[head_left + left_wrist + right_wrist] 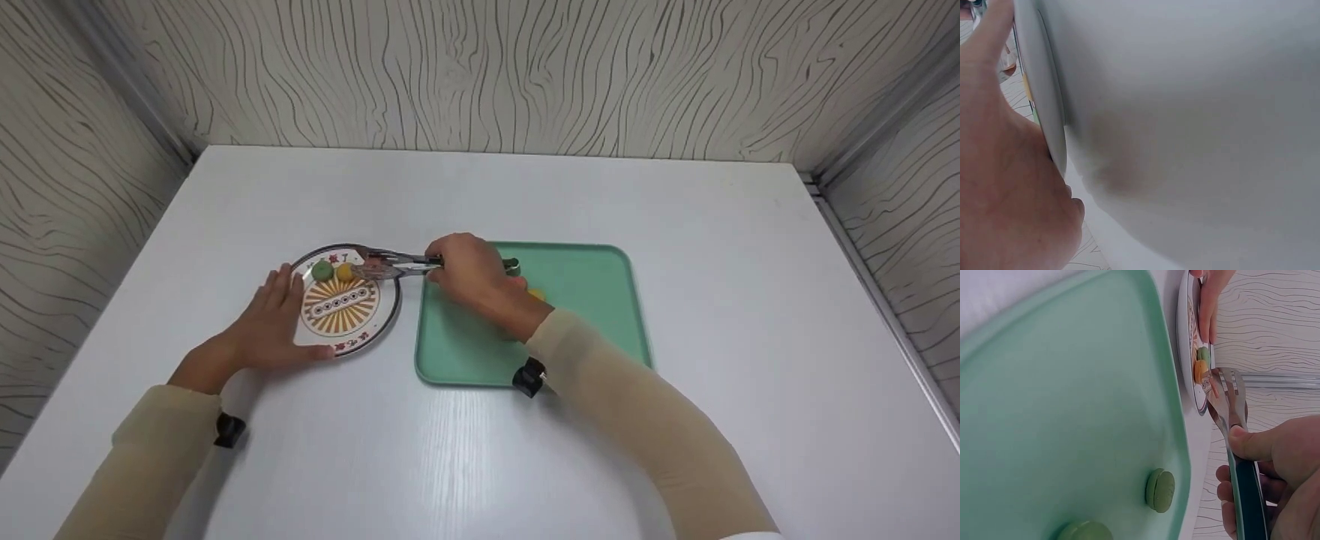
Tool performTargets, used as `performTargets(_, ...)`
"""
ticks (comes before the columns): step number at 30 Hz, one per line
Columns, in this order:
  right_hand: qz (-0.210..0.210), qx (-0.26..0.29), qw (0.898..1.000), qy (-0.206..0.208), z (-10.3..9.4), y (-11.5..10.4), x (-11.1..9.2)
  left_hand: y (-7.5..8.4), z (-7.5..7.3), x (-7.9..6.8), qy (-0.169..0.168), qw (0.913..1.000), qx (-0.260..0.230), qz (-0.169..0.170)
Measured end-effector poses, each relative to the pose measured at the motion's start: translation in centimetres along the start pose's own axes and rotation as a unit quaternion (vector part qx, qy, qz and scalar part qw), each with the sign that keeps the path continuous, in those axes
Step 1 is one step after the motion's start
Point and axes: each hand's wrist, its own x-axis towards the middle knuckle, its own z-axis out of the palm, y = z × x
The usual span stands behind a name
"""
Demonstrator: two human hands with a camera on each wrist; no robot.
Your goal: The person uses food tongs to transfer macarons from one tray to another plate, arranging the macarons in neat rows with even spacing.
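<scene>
My right hand [472, 274] grips metal tongs [409, 264] with dark handles, above the left side of the green tray [592, 330]. The tongs' slotted heads reach over the right side of a patterned round plate [386, 311], with a pinkish macaron [374, 262] between them, partly hidden. Beside it on the plate sit a yellow macaron [345, 272] and a green macaron [322, 271]. With fingers extended along the plate's left rim and thumb at the near rim, my left hand [274, 330] steadies the plate. The left wrist view shows the plate's pale outer side.
On the tray, the right wrist view shows a green macaron [1161, 490] near the rim and another green macaron [1086, 531] at the picture's bottom. A yellow piece [535, 295] shows past my right wrist. Wood-grain panels [480, 75] border the white table [712, 247].
</scene>
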Motion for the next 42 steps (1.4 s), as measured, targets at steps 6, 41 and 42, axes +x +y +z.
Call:
performTargets(6,-0.003,-0.004,1.000,-0.002,0.3,0.0,0.3,0.1,0.0,0.0,-0.002,1.0000,-0.007,-0.001)
performTargets(41,0.029,-0.008,0.999,-0.021,1.7,-0.7,1.3,0.1,0.0,0.1,-0.003,1.0000,-0.002,-0.004)
performTargets(42,0.030,-0.007,0.999,-0.023,1.7,-0.7,1.3,0.1,0.0,0.1,-0.004,1.0000,-0.002,-0.005)
